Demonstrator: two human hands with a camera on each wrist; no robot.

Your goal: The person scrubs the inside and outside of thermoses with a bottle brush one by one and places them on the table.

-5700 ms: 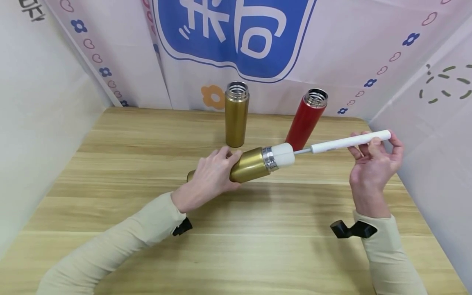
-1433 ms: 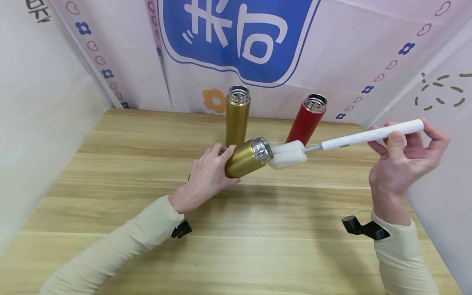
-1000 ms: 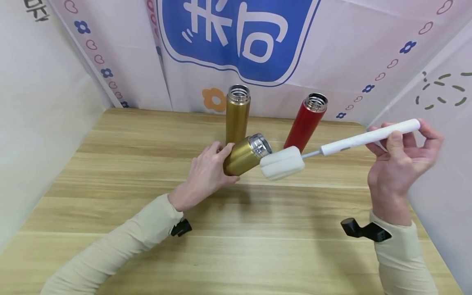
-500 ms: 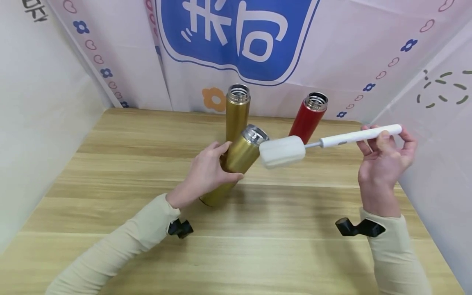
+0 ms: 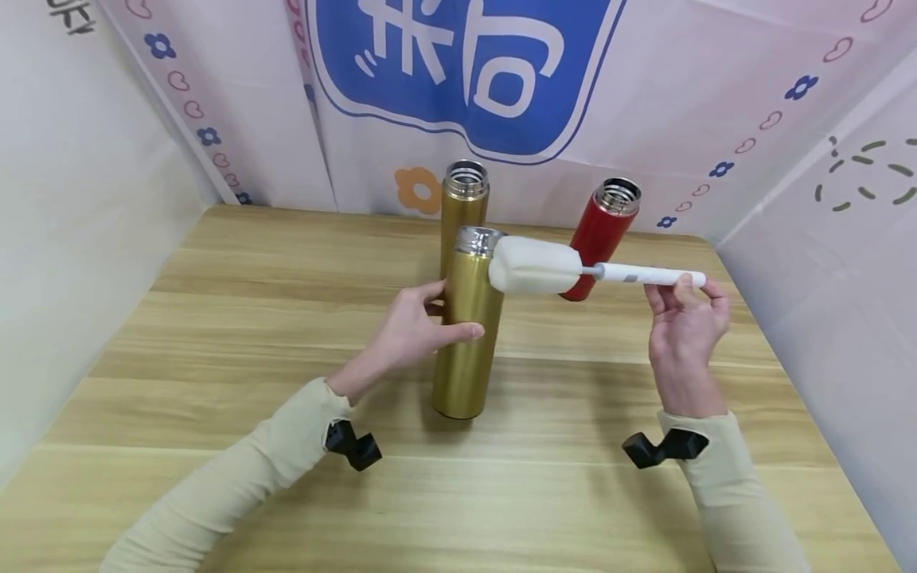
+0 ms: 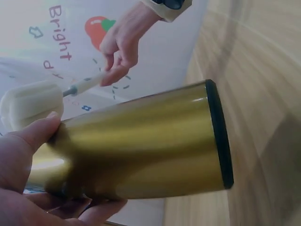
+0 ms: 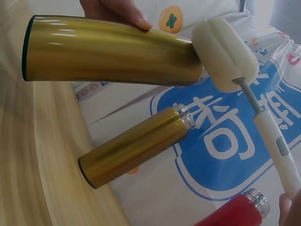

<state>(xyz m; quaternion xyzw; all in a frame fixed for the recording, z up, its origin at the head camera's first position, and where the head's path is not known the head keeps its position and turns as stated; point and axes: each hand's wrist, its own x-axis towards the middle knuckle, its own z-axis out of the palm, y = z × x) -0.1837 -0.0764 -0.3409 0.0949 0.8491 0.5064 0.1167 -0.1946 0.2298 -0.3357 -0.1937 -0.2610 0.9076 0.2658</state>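
My left hand (image 5: 408, 326) grips a gold vacuum flask (image 5: 467, 350) around its upper half, thumb across the front. The flask stands nearly upright, its steel neck uncapped, its base close over the table in the left wrist view. In my right hand (image 5: 686, 338) is a bottle brush (image 5: 645, 274), pinched near the end of its white handle. The brush lies about level, and its white sponge head (image 7: 225, 54) overlaps the flask's neck from the right. Behind the held flask stands a second gold flask (image 7: 134, 146), also without a lid.
An uncapped red flask (image 5: 605, 227) stands at the back right, partly behind the brush. The wooden table (image 5: 286, 263) ends at a printed cloth backdrop (image 5: 372, 171), with white walls on both sides. Each wrist carries a small black camera.
The sponge head, earlier partly in the flask's mouth, has come out. My left hand has swung the flask from lying tilted to nearly upright. My right hand has moved left with the brush.
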